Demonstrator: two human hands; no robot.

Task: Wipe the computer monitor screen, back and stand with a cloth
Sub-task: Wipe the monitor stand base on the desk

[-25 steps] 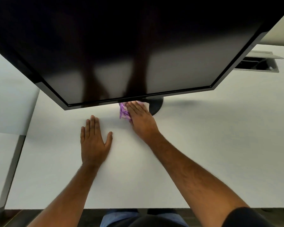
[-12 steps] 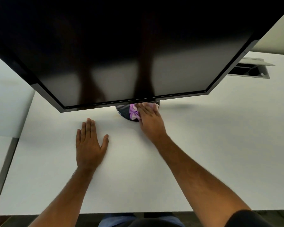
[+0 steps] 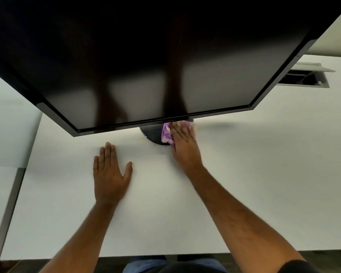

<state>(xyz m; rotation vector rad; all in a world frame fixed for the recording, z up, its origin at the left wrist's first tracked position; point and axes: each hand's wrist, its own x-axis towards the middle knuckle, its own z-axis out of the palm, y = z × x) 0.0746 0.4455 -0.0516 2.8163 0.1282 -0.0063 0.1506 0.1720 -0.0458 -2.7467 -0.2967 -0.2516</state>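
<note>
The cloth (image 3: 166,134) was soft and limp, purple and white, bunched just below centre frame on the dark ribbed stand (image 3: 153,133). I judged it light and best pressed flat under the palm. My right hand (image 3: 183,146) lay over it, fingers straight, pressing it against the stand under the lower edge of the monitor (image 3: 146,56), whose glossy black screen filled the upper frame. My left hand (image 3: 109,174) rested flat and released on the white worktop (image 3: 264,184).

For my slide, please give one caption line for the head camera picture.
Right hand presses a purple cloth on the monitor stand base; left hand rests flat on the white desk.
</note>
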